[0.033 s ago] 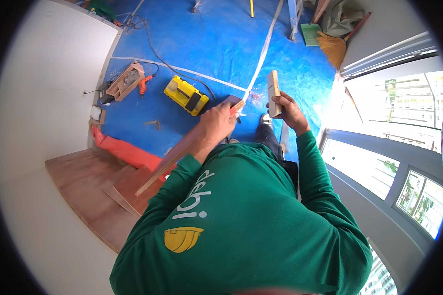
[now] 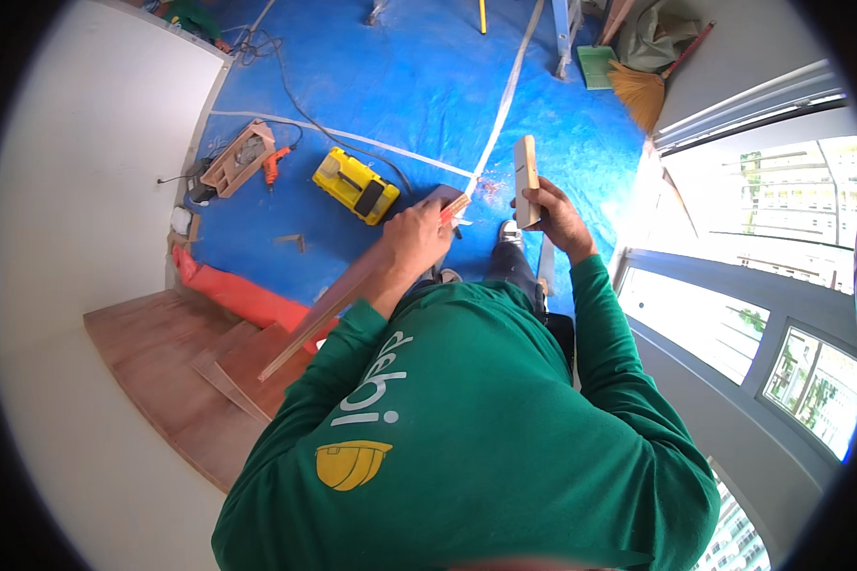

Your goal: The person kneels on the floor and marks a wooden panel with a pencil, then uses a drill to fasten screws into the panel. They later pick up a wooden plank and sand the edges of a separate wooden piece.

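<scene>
My left hand [image 2: 414,238] is closed over the upper edge of a long reddish-brown wooden board [image 2: 319,319], which runs slantwise from beside my left forearm to just past my fingers. A slim red stick-like thing [image 2: 451,210] shows by those fingers at the board's far end; its kind is unclear. In my right hand [image 2: 564,226] is a short, pale wooden block [image 2: 525,181], tilted nearly upright, thumb on its near side. A gap separates the block from the board's end. My left palm and some right fingers are hidden.
On the blue floor sheet [image 2: 428,105] lie a yellow-black case [image 2: 355,186], an orange power tool [image 2: 273,167] with a cord, and a wooden tray [image 2: 238,160]. Brown panels [image 2: 152,352] and a red roll [image 2: 243,292] lie left. A broom [image 2: 638,93], dustpan [image 2: 596,68] and windows stand right.
The scene sits slightly farther left in the picture. Both hands keep the same holds on the board and the block.
</scene>
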Demonstrator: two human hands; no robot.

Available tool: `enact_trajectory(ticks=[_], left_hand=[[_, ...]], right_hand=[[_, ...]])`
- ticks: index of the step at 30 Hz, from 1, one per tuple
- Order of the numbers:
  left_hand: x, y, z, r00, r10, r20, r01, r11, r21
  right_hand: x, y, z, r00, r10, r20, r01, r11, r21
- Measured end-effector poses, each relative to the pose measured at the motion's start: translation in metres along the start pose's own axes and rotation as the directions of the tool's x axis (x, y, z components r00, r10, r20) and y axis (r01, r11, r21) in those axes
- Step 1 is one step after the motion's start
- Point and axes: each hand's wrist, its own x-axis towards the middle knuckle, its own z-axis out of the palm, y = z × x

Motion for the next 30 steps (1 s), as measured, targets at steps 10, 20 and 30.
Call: enact_trajectory(ticks=[10,20,30], left_hand=[[0.007,0.005,0.006,0.992,0.070,-0.102,-0.073,0.997,-0.027],[0.005,0.002,0.013,0.980,0.010,-0.199,-0.007,1.000,0.016],[0.007,0.001,0.014,0.988,-0.127,-0.090,0.127,0.992,-0.001]], right_hand=[[0.003,-0.031,0.005,0.996,-0.033,0.086,0.039,0.996,-0.074],[0.051,-0.077,-0.021,0.989,0.143,0.044,-0.128,0.963,-0.237],[0.105,-0.081,-0.043,0.917,0.309,0.250,-0.215,0.915,-0.342]])
